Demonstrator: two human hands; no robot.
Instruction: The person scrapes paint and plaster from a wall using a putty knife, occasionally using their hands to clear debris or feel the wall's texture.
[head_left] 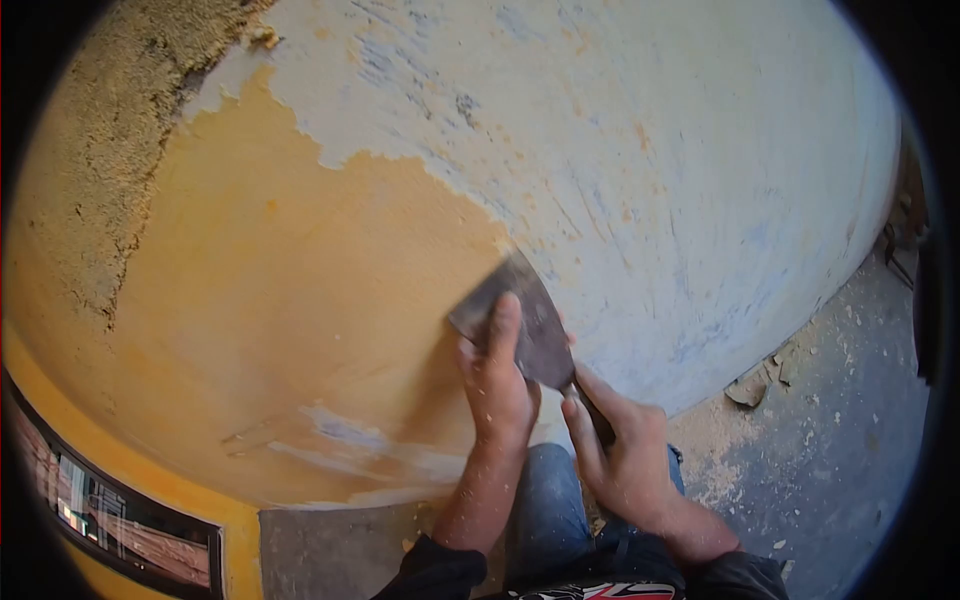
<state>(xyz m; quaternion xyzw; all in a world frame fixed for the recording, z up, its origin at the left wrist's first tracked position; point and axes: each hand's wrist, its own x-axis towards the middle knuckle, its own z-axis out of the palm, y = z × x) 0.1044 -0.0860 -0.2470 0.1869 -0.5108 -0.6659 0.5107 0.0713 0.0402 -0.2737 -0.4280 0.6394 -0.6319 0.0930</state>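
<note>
A wide metal scraper (pixel 540 335) has its blade edge at the wall, close to the border between yellow paint (pixel 300 270) and the pale scraped surface (pixel 700 170). My right hand (pixel 630 450) is wrapped round its dark handle (pixel 598 405). On the blade's face lies the thumb of my left hand (pixel 500 380), whose other fingers are behind the blade and mostly hidden, so the blade is pinched between them. Small flakes show around my left forearm.
Rough, crumbly plaster (pixel 130 130) covers the wall's upper left. A dark-framed window (pixel 120 510) is at the lower left. The grey floor (pixel 850 430) carries dust, chips and a larger broken piece (pixel 746 391). My jeans-clad leg (pixel 548 500) is below the hands.
</note>
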